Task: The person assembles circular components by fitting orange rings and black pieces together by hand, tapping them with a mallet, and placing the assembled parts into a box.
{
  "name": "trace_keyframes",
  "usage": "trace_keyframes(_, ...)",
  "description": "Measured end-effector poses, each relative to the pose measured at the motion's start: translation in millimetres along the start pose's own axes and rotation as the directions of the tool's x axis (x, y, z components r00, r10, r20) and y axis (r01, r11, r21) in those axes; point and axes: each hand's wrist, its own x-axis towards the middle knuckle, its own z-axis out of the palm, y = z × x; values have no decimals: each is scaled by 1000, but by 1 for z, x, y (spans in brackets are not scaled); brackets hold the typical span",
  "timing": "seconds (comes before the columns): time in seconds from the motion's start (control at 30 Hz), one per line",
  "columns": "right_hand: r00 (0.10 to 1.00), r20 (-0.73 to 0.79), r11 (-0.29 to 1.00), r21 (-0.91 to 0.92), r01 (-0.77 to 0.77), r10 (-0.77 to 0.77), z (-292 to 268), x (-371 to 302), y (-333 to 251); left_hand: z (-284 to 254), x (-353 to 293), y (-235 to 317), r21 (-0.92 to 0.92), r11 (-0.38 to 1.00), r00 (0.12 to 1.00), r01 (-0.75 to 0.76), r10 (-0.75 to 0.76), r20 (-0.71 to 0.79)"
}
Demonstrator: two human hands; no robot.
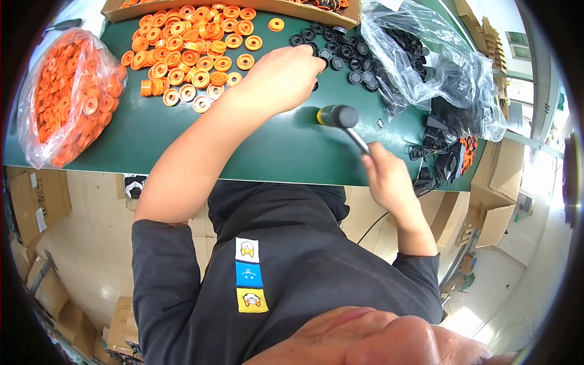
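My left hand reaches over the table to the near left edge of a spread of black round caps. Its fingers curl downward and look closed; the back of the hand hides what is between them. A bit of black shows just under the fingers. In my right hand is the metal handle of a mallet, whose head is black with a yellow end. The mallet head sits over the table, nearer to me than the caps. Orange ring-shaped wheels lie heaped to the left of my left hand.
A clear plastic bag full of orange wheels stands at the left. Another clear bag with black caps lies at the right, beside black cables and adapters. A cardboard box runs along the green table's far edge.
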Motion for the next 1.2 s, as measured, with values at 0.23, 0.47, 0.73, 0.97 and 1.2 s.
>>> trace_keyframes(0.23,999,-27,998,49,-25,26,-3,-6,-4,3,-1,-3,-36,999,999,-2,0,-37)
trace_keyframes(0.47,1000,-3,1000,-22,-1,1,16,-14,4,2,0,1,-31,999,999,29,-30,-22)
trace_keyframes(0.73,996,-77,998,49,-29,33,14,-27,16,2,2,0,-30,1000,999,4,-5,-32)
trace_keyframes(0.97,992,-76,982,164,-90,104,12,-30,19,4,1,0,-29,1000,999,6,-7,-34)
trace_keyframes(1.2,995,-57,990,116,-75,82,6,-19,14,5,2,-2,-18,1000,999,-4,4,-33)
